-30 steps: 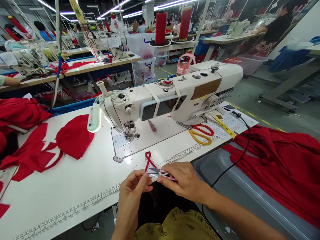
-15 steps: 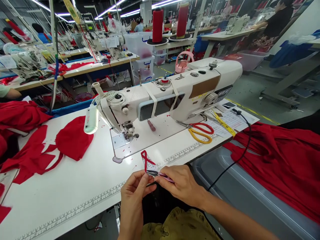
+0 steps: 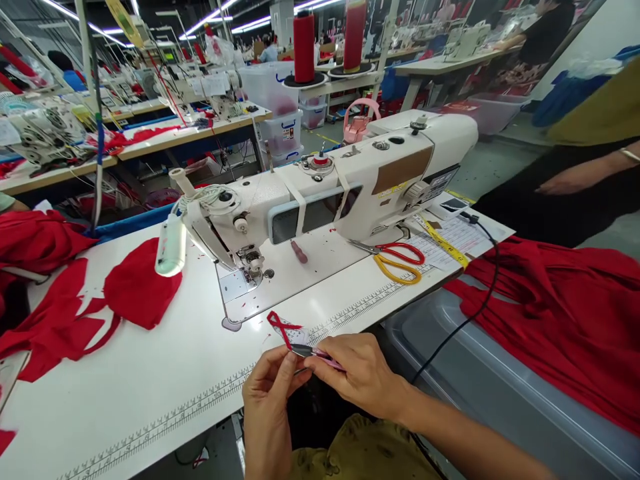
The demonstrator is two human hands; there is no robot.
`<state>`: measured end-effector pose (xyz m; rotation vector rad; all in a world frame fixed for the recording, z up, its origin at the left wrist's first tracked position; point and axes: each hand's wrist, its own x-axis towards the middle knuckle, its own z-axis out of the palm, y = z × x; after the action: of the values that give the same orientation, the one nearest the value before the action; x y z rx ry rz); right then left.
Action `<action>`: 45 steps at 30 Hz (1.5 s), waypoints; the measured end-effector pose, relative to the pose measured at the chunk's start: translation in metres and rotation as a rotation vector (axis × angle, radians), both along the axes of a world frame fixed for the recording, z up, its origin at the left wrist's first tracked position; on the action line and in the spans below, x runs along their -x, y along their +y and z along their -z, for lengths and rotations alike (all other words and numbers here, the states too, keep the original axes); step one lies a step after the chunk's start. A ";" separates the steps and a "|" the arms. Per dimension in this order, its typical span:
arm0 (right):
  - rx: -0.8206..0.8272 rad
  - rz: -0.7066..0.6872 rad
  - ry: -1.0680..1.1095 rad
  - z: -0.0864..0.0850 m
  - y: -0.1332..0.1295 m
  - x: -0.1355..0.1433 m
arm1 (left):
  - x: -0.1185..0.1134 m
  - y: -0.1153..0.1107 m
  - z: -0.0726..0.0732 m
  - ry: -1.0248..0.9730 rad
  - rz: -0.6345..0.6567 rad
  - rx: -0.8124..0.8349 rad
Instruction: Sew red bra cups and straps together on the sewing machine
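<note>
Between thumb and fingers, my left hand (image 3: 274, 387) pinches the lower end of a narrow red fabric strip (image 3: 281, 324), which crosses over itself in a loop above the fingertips. A small printed white piece (image 3: 299, 335) shows behind the strip. My right hand (image 3: 357, 370) is closed round small thread snips (image 3: 324, 357) with pinkish handles. Their dark blades lie against the strip, right at my left fingertips. Beyond both hands stands a white sewing machine (image 3: 320, 180), its needle area to the left of the strip.
Red-and-yellow-handled scissors (image 3: 397, 263) and a yellow tape measure (image 3: 445, 245) lie at right. Red cut pieces (image 3: 143, 283) spread over the table's left. A grey plastic bin (image 3: 450, 360) with red fabric (image 3: 560, 320) stands at right. Another person's hand (image 3: 575, 175) shows beyond it.
The looped end of the strip has tilted left and lower, while the snips stay at my left fingertips. Another person has come into view at right. The whole view has shifted slightly.
</note>
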<state>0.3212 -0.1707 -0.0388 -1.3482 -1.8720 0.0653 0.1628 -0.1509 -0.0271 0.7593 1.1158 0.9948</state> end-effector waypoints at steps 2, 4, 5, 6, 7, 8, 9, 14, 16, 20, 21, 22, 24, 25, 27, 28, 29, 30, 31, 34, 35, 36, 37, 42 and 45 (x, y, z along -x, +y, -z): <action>-0.003 -0.004 0.020 0.000 0.000 0.001 | -0.001 -0.001 0.001 -0.001 -0.004 -0.011; 0.013 -0.009 0.055 0.000 0.000 0.001 | -0.002 -0.001 0.000 -0.004 -0.012 -0.018; 0.031 -0.014 0.079 0.000 0.000 0.001 | -0.002 -0.001 0.000 -0.007 -0.016 -0.019; 0.052 -0.020 0.104 0.000 0.000 0.001 | -0.003 -0.001 0.000 -0.010 -0.019 -0.019; 0.071 -0.027 0.126 0.001 0.000 0.000 | -0.003 -0.002 0.000 -0.014 -0.023 -0.017; 0.088 -0.037 0.142 0.001 0.000 0.000 | -0.003 -0.002 0.000 -0.018 -0.024 -0.015; 0.100 -0.046 0.154 0.002 0.000 0.000 | -0.004 -0.002 0.000 -0.022 -0.024 -0.012; 0.121 -0.068 0.178 0.004 0.001 -0.002 | -0.002 -0.002 0.001 -0.036 -0.013 0.006; 0.123 -0.082 0.195 0.003 0.001 -0.003 | -0.002 -0.003 0.000 -0.042 -0.020 0.016; 0.148 -0.105 0.243 0.002 0.001 -0.003 | -0.003 -0.002 -0.002 -0.056 -0.037 0.025; 0.152 -0.105 0.250 0.002 0.001 -0.003 | -0.004 -0.002 -0.002 -0.056 -0.038 0.026; 0.150 -0.103 0.254 0.002 0.002 -0.002 | -0.004 -0.002 -0.002 -0.056 -0.038 0.027; 0.130 -0.099 0.255 0.002 0.002 -0.001 | -0.005 -0.002 -0.002 -0.056 -0.037 0.030; 0.119 -0.096 0.253 0.003 0.002 0.000 | -0.005 -0.002 -0.002 -0.056 -0.036 0.031; 0.111 -0.092 0.242 0.003 0.002 0.001 | -0.004 -0.003 -0.001 -0.055 -0.031 0.029; 0.116 -0.093 0.230 0.003 0.002 0.000 | -0.004 -0.002 -0.001 -0.054 -0.029 0.027; 0.127 -0.099 0.216 0.003 0.001 -0.001 | -0.003 -0.002 0.000 -0.052 -0.028 0.024; 0.148 -0.110 0.201 0.002 0.001 -0.003 | -0.001 -0.002 0.000 -0.047 -0.026 0.022; 0.181 -0.125 0.191 0.000 0.000 -0.006 | 0.000 -0.001 0.001 -0.040 -0.023 0.025; 0.348 -0.157 0.265 -0.006 0.001 -0.016 | 0.006 0.002 0.002 -0.028 -0.022 0.060; 0.409 -0.147 0.336 -0.009 0.003 -0.018 | 0.008 0.003 0.002 -0.032 -0.022 0.072; 0.464 -0.134 0.425 -0.011 0.005 -0.020 | 0.009 0.003 0.002 -0.037 -0.016 0.081; 0.517 -0.125 0.526 -0.013 0.009 -0.020 | 0.009 0.003 0.001 -0.042 -0.001 0.088; 0.764 -0.177 0.944 -0.020 0.028 -0.005 | 0.008 -0.001 -0.004 0.011 0.165 0.068; 0.794 -0.157 1.038 -0.022 0.033 0.004 | 0.008 -0.002 -0.009 0.101 0.143 0.035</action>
<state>0.3170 -0.1381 -0.0173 -1.2332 -1.0278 1.4185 0.1551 -0.1531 -0.0179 0.8565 1.1457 0.8219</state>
